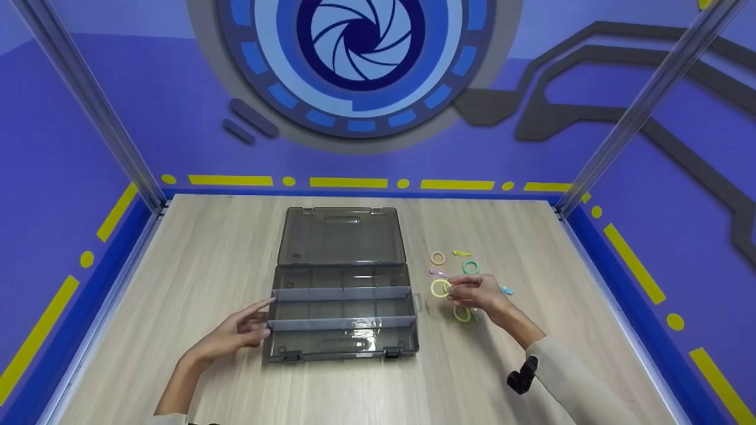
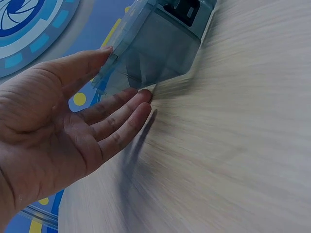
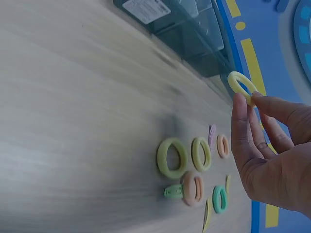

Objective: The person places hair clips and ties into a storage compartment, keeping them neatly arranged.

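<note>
One yellow ring (image 3: 233, 83) is pinched between the thumb and fingers of the right hand (image 1: 477, 293), raised over the table (image 1: 224, 236) right of one open box (image 1: 342, 236) with two pale dividers. In the right wrist view five more rings (image 3: 173, 174) lie on the table, two yellow-green, two peach and one teal, among four clips: two yellow, one purple, one green. The left hand (image 1: 231, 336), fingers loosely extended, touches the box's left side.
</note>
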The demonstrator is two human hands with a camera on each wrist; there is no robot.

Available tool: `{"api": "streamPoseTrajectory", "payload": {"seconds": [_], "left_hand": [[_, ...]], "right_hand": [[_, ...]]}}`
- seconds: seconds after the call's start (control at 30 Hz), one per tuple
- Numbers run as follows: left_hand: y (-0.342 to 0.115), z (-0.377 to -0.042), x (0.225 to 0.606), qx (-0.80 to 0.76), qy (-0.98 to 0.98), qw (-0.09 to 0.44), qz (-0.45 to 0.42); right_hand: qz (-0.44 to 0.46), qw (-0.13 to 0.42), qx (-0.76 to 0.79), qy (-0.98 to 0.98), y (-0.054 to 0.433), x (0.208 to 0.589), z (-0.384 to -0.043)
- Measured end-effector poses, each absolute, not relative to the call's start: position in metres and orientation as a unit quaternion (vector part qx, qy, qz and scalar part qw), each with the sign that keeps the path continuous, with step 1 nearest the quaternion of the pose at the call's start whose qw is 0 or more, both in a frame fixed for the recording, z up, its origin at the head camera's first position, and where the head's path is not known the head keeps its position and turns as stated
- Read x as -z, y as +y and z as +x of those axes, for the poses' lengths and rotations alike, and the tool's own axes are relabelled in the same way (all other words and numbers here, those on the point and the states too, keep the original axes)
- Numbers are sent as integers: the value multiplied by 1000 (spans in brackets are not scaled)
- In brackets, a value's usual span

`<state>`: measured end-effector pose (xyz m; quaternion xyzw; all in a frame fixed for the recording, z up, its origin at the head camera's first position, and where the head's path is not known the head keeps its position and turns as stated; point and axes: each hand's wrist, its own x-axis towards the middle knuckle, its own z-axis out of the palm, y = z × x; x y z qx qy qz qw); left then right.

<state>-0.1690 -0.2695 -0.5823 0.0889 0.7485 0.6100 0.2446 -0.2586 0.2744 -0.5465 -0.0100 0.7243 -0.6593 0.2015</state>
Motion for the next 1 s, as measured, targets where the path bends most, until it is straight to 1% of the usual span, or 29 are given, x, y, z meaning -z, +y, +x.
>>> {"api": "streamPoseTrajectory", "payload": {"seconds": [0.3,0.7,1.0], "left_hand": [[-270,-170,584,-626,737,243,77],[-268,-175,580,-604,759,239,42],[-268,-176,579,-610,752,240,61]], "right_hand": [[-12,226,667,710,247,547,-257],[-23,242,645,725,213,545,-259],[-43,252,638,726,183,546,-259]]}}
